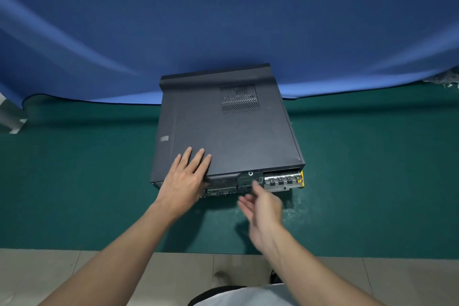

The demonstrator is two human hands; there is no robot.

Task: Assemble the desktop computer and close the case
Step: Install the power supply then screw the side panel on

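On the left, the left hand [185, 176] lies open and flat on the near-left corner of the dark grey metal side cover [228, 131]. Its fingers are straight on the panel and its thumb is down at the cover's rear lip. The black desktop computer case [159, 156] lies on its side in the middle of the green-matted surface [87, 181], with its far end against the draped blue cloth [223, 32] and its port-studded rear panel [223, 185] facing the person. The cover is on, with its perforated vent grille [239, 98] toward the far end.

The step looks like seating that cover. A flat palm is the right call, because it keeps the panel from lifting while it slides. The push should run square along the case, not across it, until the rear lip closes up all along.

Further right, the right hand [263, 208] hovers just short of the rear panel, blurred, with fingers loose and holding nothing. It is well placed to steady the case or work the round fastener [250, 173]. At the far right, the silver slot bracket [282, 179] and a yellow corner piece [301, 177] show beneath the cover's edge. That seam is worth checking before anything is tightened.
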